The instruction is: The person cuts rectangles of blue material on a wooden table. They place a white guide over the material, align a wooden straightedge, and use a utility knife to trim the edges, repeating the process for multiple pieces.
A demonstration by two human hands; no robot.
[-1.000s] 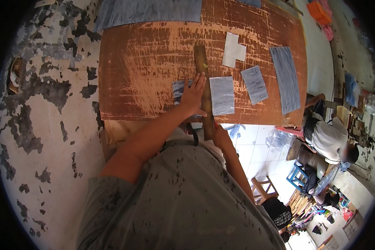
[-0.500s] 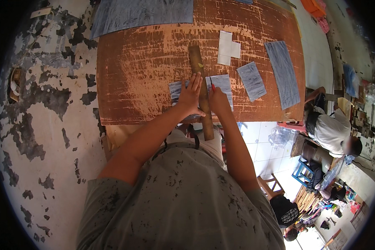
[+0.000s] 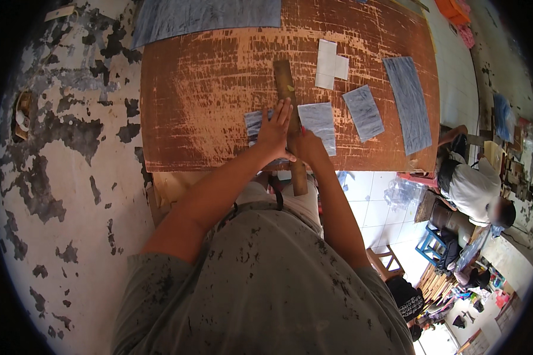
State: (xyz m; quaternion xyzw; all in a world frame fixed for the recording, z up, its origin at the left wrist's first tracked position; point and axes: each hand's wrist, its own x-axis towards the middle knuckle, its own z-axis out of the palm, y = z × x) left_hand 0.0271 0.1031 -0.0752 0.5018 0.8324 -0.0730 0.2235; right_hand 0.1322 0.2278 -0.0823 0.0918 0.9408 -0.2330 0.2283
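Hands, two of them, are working just beside each other: the left hand (image 3: 272,135) is lying flat with fingers apart, pressing on one long brown strip (image 3: 283,74), and the right hand (image 3: 311,148) is closing around one red tool (image 3: 304,131), covering most of it. The strip is crossing the near edge of the bench (image 3: 201,106) toward the person's lap.

One left grey sheet (image 3: 253,122) is showing from beneath the left hand, and one right grey sheet (image 3: 317,120) is lying along the strip's other side; whether the two are joining under the strip, one cannot tell. Farther right, one short tilted sheet (image 3: 363,112) and one long sheet (image 3: 407,106) are resting apart. One much larger sheet (image 3: 213,21) is covering the far left part. White paper (image 3: 327,64) is forming a sideways T beyond the right grey sheet.

One co-worker (image 3: 465,189) in a white top is bending past the bench's right side, near one blue stool (image 3: 428,252). Clear plastic (image 3: 404,194) is lying on the tiled floor (image 3: 361,192). The person's grey shirt (image 3: 260,284) is blocking the lower view.
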